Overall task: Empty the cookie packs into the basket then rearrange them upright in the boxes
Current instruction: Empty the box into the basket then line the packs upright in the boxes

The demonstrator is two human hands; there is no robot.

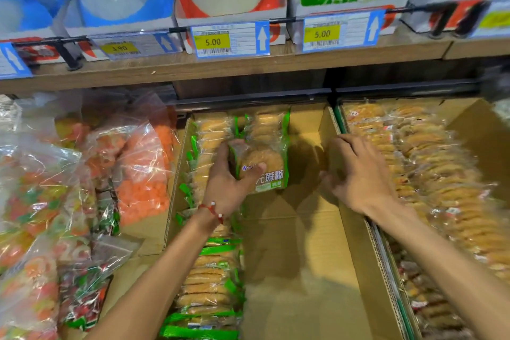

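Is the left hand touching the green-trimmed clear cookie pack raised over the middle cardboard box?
Touching. The head view shows the left hand gripping the green-trimmed clear cookie pack, with the thumb pressed across its front and the fingers curled over its far edge.

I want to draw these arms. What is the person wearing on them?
No sleeves show and no gloves. By the left hand, the wrist has a thin red string bracelet with small white beads. The right hand and wrist wear nothing.

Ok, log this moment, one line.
left hand: holds green cookie pack | right hand: open, over cardboard box edge | box: part filled
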